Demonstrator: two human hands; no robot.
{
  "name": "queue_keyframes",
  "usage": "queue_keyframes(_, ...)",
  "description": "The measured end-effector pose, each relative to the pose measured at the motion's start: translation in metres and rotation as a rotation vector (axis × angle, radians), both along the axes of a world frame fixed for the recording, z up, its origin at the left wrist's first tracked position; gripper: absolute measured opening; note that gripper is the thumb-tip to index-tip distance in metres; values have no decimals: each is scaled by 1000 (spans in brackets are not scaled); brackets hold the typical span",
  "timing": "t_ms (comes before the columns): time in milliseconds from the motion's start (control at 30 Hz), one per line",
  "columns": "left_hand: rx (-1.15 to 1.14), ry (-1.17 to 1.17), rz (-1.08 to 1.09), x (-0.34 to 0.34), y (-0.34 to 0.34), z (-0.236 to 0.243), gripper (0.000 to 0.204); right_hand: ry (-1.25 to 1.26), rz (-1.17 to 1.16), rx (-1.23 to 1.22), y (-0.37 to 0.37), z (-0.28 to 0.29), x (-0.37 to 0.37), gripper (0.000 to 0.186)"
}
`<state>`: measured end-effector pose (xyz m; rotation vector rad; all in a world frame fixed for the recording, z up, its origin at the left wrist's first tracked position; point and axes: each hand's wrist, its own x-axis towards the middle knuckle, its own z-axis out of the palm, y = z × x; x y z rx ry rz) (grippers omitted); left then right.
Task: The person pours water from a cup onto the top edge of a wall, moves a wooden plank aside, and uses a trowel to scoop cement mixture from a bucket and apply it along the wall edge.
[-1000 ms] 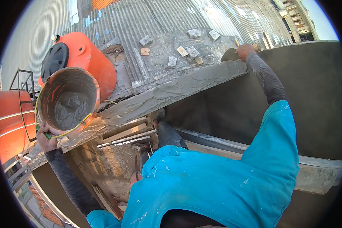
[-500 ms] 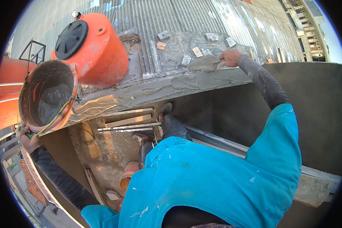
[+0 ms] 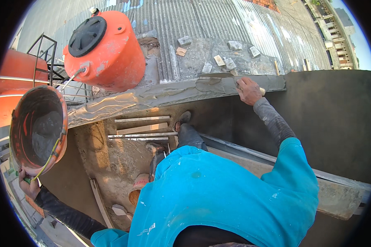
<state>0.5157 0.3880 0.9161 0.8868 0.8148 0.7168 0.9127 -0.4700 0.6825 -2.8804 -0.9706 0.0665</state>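
Note:
My left hand (image 3: 29, 186) grips an orange bucket (image 3: 62, 144) low at its near edge, beside the yellow-green handle. The bucket is tilted, its mouth facing me, with wet grey mortar (image 3: 47, 133) inside. My right hand (image 3: 249, 91) is closed round a trowel (image 3: 215, 75), whose light handle end sticks out past the palm. The blade is seen nearly edge-on over the top of a low wall (image 3: 160, 94). Wet mortar coats this wall top in uneven ridges, from near the bucket to beyond my right hand.
Beyond the wall, an orange tank (image 3: 115, 53) with a black lid stands on a corrugated roof (image 3: 169, 24). Several broken block pieces (image 3: 235, 45) lie there. Below are wooden strips (image 3: 142, 128), a small bucket (image 3: 138, 187), a long board (image 3: 334, 199) and my feet.
My right hand has brought the trowel down and nearer, from above the roof side onto the wall top, turning the blade edge-on. The bucket and left hand have shifted lower and slightly left.

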Motion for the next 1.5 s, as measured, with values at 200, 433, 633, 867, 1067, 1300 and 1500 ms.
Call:
queue_keyframes(200,0,-112,181,-104,-27,-14,27,491,-455,172,18,22,-6,24)
queue_keyframes(433,19,-50,390,-120,-153,-35,30,1020,-784,712,100,-18,-75,31)
queue_keyframes(633,-67,22,521,-163,-174,-98,26,789,-347,452,258,-4,-106,33)
queue_keyframes(867,-112,-63,593,-241,-184,-170,20,210,77,162,360,15,-122,35)
queue_keyframes(1067,-262,-14,655,-257,-185,-202,15,260,38,230,508,12,-176,38)
queue_keyframes(1300,-260,54,494,-300,-185,-221,15,315,-68,87,496,9,-186,34)
queue_keyframes(1500,-342,132,665,-312,-175,-230,15,308,-227,62,380,10,-172,35)
